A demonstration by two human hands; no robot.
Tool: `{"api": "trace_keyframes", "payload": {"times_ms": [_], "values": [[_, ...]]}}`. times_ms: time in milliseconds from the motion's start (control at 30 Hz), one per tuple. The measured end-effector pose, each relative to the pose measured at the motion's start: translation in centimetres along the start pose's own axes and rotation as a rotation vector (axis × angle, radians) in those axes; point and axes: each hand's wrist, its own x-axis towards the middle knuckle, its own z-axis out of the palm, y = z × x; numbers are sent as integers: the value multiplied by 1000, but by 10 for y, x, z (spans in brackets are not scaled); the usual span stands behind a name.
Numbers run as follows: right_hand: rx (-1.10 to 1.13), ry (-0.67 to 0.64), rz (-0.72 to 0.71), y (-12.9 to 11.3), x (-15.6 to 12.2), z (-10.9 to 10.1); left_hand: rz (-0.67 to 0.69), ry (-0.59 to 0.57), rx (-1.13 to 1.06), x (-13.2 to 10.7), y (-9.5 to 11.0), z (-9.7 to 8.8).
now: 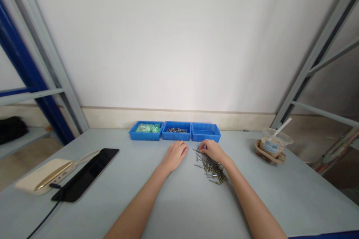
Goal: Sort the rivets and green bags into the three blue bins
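My right hand (212,150) is at the upper edge of a loose pile of screws (211,166), slender metal ones, some silver and some brass-coloured. Its thumb and forefinger are pinched together there, and what lies between the tips is too small to make out. To the left of the pile, my left hand (175,155) rests low over the table with its fingers curled in. Whatever the left palm contains is hidden; a thin dark tip shows beside the wrist. Just beyond my hands is the middle blue bin (176,136), with several long silver screws (176,130) inside.
The left blue bin (144,137) holds green-and-white packets (147,128); the right blue bin (205,137) has a few small pieces. A black tablet (89,173) and a cream device (45,175) with cables lie left. A drink cup (271,145) sits in a cardboard holder (265,155) at right.
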Motion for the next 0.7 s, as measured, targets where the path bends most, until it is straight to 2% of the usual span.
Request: {"api": "trace_keyframes", "payload": {"times_ms": [100,233,433,533,700], "values": [[57,61,-8,-10,0,0,43,41,-51,-1,0,1],[254,40,-74,-18,2,0,92,56,-60,1,4,-1],[422,24,-74,-17,4,9,68,69,-41,3,11,-6],[408,48,-104,-15,4,10,56,79,-58,3,11,-5],[227,78,-148,-17,3,5,13,55,-94,3,12,-5]]}}
